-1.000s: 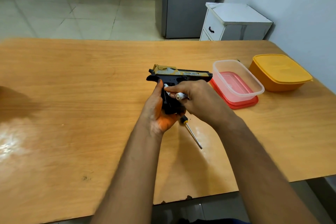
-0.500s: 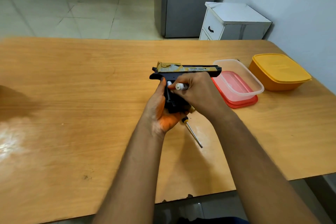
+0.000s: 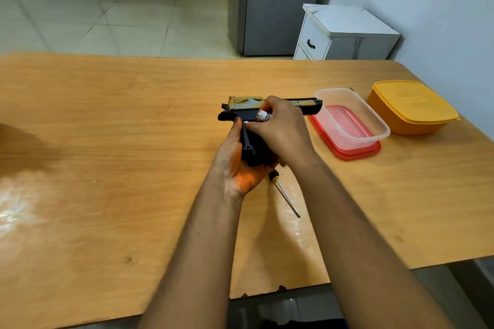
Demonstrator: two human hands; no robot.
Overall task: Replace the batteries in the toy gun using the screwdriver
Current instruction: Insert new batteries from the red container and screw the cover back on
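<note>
Over the worktop, left hand grips the gun, right hand pinches a battery at the opened handle; closing and screwing seemingly remain, screwdriver idle.

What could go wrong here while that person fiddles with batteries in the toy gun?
The battery held loosely in the right hand might slip and roll across the table. The toy gun, gripped only at its handle by the left hand, could twist. The screwdriver lying beneath the wrists could get knocked away.
</note>
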